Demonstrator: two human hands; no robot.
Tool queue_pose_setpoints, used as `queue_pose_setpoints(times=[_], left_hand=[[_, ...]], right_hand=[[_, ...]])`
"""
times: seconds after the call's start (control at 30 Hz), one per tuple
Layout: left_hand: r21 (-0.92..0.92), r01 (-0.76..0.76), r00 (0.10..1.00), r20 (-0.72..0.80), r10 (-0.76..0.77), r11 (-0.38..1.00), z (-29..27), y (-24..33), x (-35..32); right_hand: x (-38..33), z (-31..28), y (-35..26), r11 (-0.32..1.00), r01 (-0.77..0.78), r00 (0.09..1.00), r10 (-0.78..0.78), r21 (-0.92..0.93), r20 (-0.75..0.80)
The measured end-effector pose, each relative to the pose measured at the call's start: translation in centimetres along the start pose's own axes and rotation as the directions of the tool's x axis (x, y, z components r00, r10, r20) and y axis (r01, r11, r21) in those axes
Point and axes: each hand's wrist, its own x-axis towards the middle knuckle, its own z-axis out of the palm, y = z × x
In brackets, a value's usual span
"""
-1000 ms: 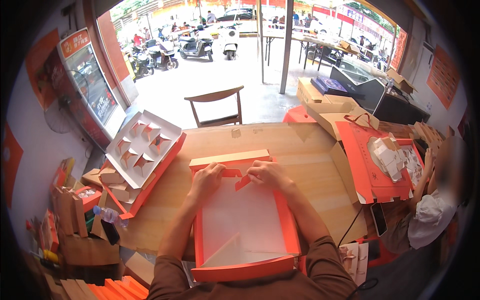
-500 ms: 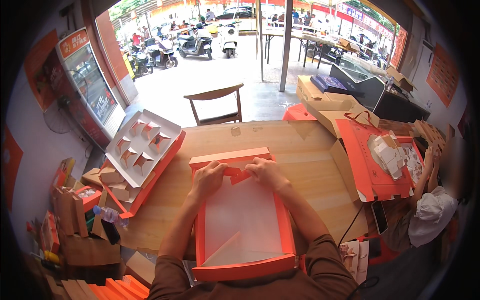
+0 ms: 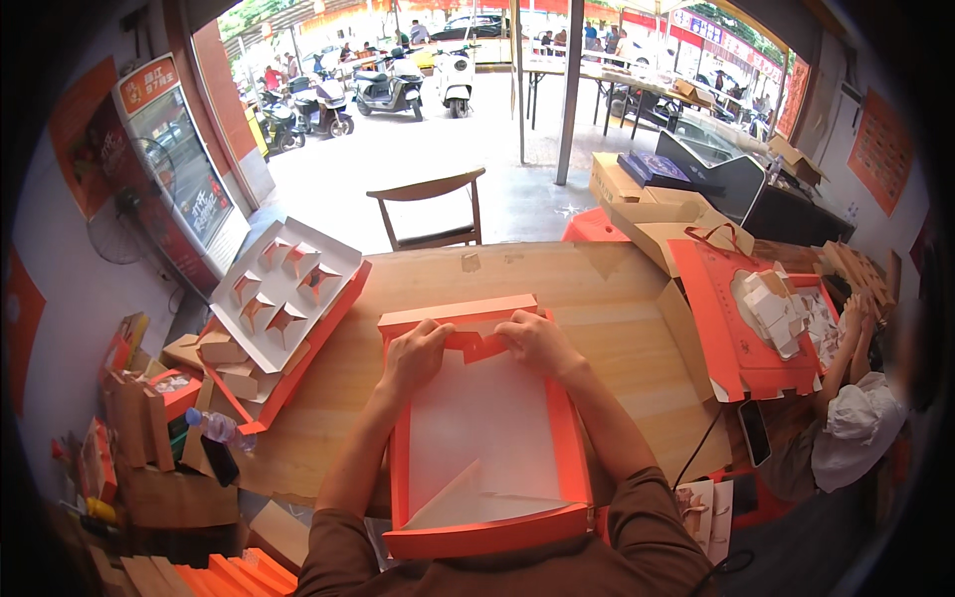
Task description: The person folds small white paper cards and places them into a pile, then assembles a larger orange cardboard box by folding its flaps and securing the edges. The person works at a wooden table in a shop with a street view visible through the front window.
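Note:
A shallow red cardboard box (image 3: pixel 569 438) with a pale inside lies in front of me, its near wall close to my body. At its far end, red flaps (image 3: pixel 474 345) stand between my two hands. My left hand (image 3: pixel 418 355) grips the left flap with fingers pinched. Opposite it, my right hand (image 3: pixel 535 343) pinches the right flap. The flap ends lean toward each other in the middle. A white sheet corner (image 3: pixel 453 497) sticks up at the box's near left inside.
Left on the wooden table (image 3: pixel 617 328) sits a white tray with star-shaped inserts (image 3: pixel 343 244), over a red box. A plastic bottle (image 3: pixel 214 426) stands nearer. At right are a red box lid (image 3: pixel 711 298), a phone (image 3: pixel 754 433) and another person (image 3: pixel 860 428). A chair (image 3: pixel 428 204) stands beyond.
The two flap ends have come closer together and lie flatter between my hands. My right hand has shifted slightly to the right. The box stays put.

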Motion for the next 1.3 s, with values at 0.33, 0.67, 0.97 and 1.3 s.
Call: queue_pose_setpoints(times=[0.33,0.67,0.97,1.3], left_hand=[[0.032,-0.068,0.99,0.128,0.063,0.997,-0.3,0.4,-0.2],[-0.027,-0.062,0.982,0.178,0.066,0.998,-0.5,0.4,-0.3],[0.043,-0.058,0.989,0.136,0.051,0.997,0.1,-0.1,-0.4],[0.101,-0.071,0.985,0.165,0.054,0.992,0.6,-0.8,-0.7]], right_hand=[[0.1,0.1,-0.7,0.99,-0.011,0.993,0.027,-0.141,0.117],[-0.1,0.3,-0.1,0.987,0.016,0.997,-0.003,-0.161,0.079],[-0.1,0.4,0.4,0.981,-0.003,0.998,0.016,-0.193,0.065],[-0.4,-0.3,1.0,0.993,0.067,0.997,-0.062,-0.102,0.046]])
